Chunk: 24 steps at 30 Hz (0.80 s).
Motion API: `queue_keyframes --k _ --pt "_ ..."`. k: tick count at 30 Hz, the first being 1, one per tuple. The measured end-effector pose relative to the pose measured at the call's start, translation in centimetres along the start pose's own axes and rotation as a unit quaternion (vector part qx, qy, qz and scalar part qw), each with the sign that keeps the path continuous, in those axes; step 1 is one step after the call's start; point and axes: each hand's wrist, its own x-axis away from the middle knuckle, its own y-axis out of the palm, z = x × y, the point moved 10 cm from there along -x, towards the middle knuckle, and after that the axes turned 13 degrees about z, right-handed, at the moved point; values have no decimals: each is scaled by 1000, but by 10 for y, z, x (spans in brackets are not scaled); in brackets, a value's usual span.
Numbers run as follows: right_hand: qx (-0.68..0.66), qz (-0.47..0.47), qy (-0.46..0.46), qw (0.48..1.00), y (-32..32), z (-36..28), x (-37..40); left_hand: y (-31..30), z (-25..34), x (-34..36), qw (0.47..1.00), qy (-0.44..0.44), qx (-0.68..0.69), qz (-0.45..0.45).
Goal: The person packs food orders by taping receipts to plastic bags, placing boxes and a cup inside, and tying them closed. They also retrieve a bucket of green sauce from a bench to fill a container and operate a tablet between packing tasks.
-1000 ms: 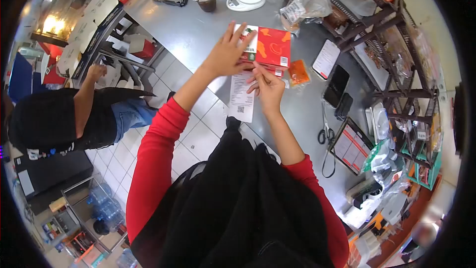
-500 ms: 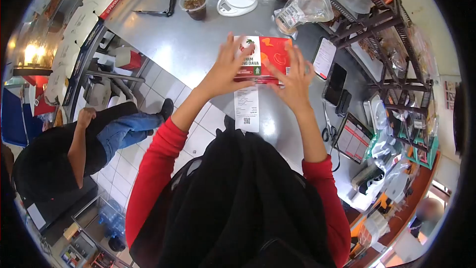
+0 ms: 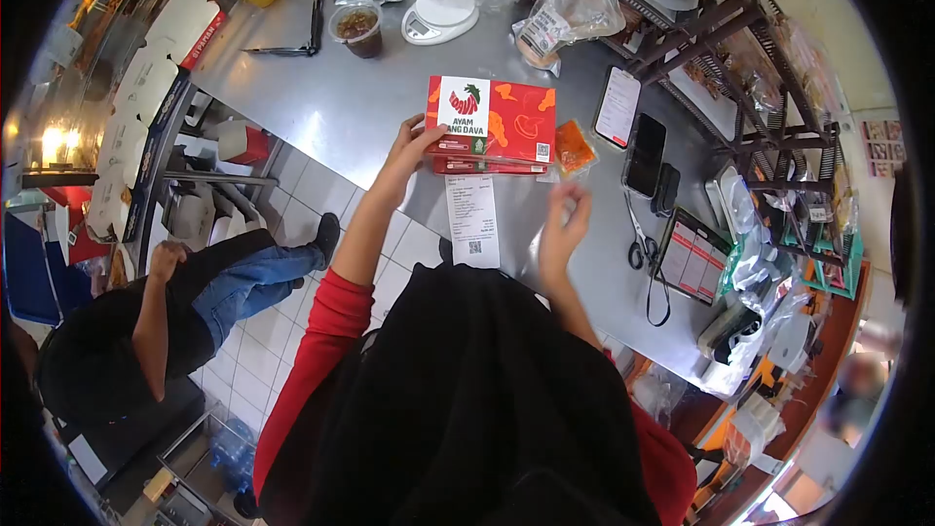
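A stack of red food boxes (image 3: 492, 122) with a white label lies on the steel counter (image 3: 360, 88). A long white receipt (image 3: 472, 219) hangs from the stack's near edge. My left hand (image 3: 409, 151) touches the left near corner of the boxes, fingers resting on the edge. My right hand (image 3: 565, 219) hovers above the counter to the right of the receipt, fingers loosely curled and holding nothing. A small orange sauce packet (image 3: 575, 146) lies just right of the boxes.
Phones (image 3: 645, 156), a card (image 3: 617, 107), scissors (image 3: 638, 244) and a tablet (image 3: 691, 268) lie to the right beside a metal rack (image 3: 769, 88). A scale (image 3: 440, 15), a drink cup (image 3: 358, 29) and tongs (image 3: 302, 34) sit farther back. Another person (image 3: 166, 302) bends at lower left.
My right hand has let go of the boxes and pulled back toward me. The left hand slid from the top of the stack to its left near corner.
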Motion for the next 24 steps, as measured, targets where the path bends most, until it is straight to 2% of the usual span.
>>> queue_keyframes --k 1,2,5,6,8,11,12,14,15,17,18,20,21,23,24 --pt "10 -23 -31 999 8 23 25 0 -2 -6 999 -31 -16 -6" --pt "22 -46 -59 997 25 36 52 10 -15 -16 993 -82 7 -84" --pt "161 -11 -46 986 47 30 77 39 4 5 969 -148 -17 -196" --pt "123 -15 16 992 54 42 71 41 -3 -1 965 -164 -27 -201" --pt "45 -23 138 989 68 62 61 33 -7 -6 976 -155 -36 -148" --pt "-43 -176 319 930 79 80 72 34 -6 -4 980 -152 -24 -125" --pt "-42 -163 267 949 63 62 74 34 -8 -4 981 -149 -12 -121" --pt "-44 -217 267 938 24 47 98 35 -4 2 987 -127 7 -100" --pt "11 -262 250 932 -6 51 106 35 -5 6 987 -126 6 -98" --pt "59 -265 253 929 -81 34 110 34 -4 10 987 -123 1 -99" --pt "-59 -190 291 936 -107 -10 107 35 -4 17 987 -123 9 -103" --pt "-42 -73 261 962 -166 -15 88 37 -22 19 980 -129 30 -148" --pt "-89 -23 230 969 -174 -24 82 43 -26 26 976 -130 38 -172" --pt "-181 77 159 968 -179 -42 68 52 -34 45 982 -97 42 -154" --pt "-222 80 144 961 -170 -47 66 57 -43 55 983 -93 49 -150"
